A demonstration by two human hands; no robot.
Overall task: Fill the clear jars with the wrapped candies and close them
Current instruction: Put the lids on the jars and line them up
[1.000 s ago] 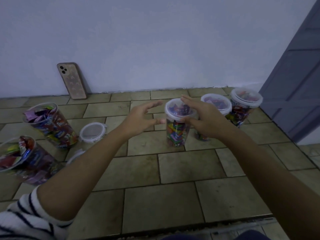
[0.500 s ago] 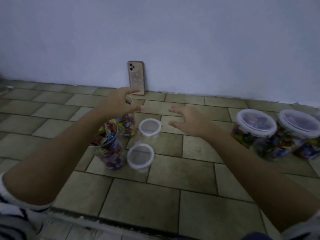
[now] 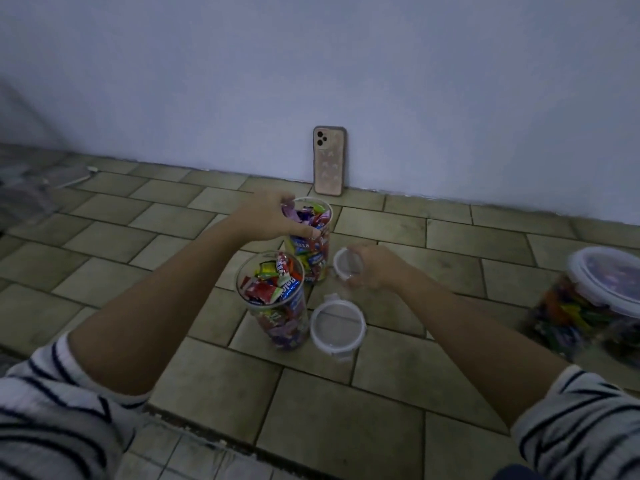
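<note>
Two lidless clear jars full of wrapped candies stand on the tiled floor. My left hand [image 3: 273, 216] grips the rim of the far jar [image 3: 311, 251]. The near jar [image 3: 277, 303] stands just in front of it, untouched. My right hand [image 3: 370, 268] holds a clear lid [image 3: 346, 265] tilted up off the floor, right of the far jar. A second lid [image 3: 337, 327] lies flat beside the near jar. At the right edge a closed candy jar [image 3: 595, 299] shows blurred.
A phone [image 3: 329, 161] in a pink case leans upright against the white wall behind the jars. Some pale clutter [image 3: 41, 178] lies on the floor at the far left. Brown tiles stretch around the jars.
The view swung left from the closed jars to the open ones. My left hand came down onto the far jar's rim; my right hand picked up the far lid.
</note>
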